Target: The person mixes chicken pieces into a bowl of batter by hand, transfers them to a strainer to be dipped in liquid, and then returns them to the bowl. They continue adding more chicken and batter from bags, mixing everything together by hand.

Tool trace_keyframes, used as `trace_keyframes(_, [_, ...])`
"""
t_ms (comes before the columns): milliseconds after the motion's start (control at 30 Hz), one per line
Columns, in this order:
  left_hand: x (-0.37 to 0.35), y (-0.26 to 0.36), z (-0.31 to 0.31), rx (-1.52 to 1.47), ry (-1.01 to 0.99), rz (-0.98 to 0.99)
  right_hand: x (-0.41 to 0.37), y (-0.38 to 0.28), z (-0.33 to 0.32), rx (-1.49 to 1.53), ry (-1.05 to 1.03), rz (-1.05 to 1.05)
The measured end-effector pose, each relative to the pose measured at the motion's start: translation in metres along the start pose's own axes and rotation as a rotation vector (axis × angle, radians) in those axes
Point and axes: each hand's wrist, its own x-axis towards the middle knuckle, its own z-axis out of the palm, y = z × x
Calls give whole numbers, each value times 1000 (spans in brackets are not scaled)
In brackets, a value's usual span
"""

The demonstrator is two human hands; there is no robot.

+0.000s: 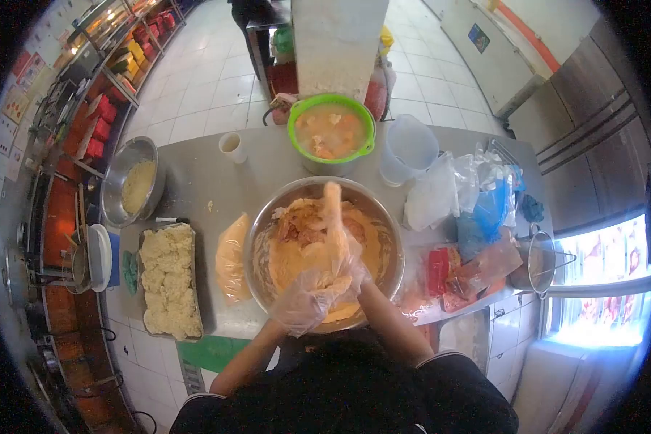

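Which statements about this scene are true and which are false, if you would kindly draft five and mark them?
1. The left hand and right hand both wear clear gloves. True.
2. Both hands are at the large metal bowl. True.
3. The tray lies to the right of that bowl. False: the tray, heaped with pale mixture, lies to its left.
4. The green-rimmed bucket is empty. False: the green-rimmed bucket holds a cloudy, orange-flecked mix.
5. A plastic jug stands to the right of that bucket. True.

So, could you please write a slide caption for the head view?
Gloved left hand and right hand with a coated piece over a bowl of orange mix.
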Motion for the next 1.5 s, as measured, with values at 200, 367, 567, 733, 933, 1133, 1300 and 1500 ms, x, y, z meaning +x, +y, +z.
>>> trace_keyframes(200, [0,9,-5,-168,0,-79,-5,-4,10,44,-119,-99])
trace_keyframes(367, [11,25,-21,-594,-140,-411,-10,-23,10,396,-262,-59])
trace_keyframes(567, [16,31,-26,-169,-19,-235,-20,-34,7,842,-163,45])
trace_keyframes(733, [21,4,0,-488,34,-196,-24,-36,12,875,-132,73])
trace_keyframes(933, [10,5,-5,-44,-68,-71,-23,-37,-1,773,-191,9])
trace_keyframes(1133, [3,-36,8,-699,-102,-151,-16,-46,-41,716,-142,6])
trace_keyframes(1300, [32,-28,-14,-1751,173,-9,-29,-7,-69,-337,204,36])
trace_keyframes(1500, [62,-31,-20,-1922,246,201,-56,43,-48,-819,261,487])
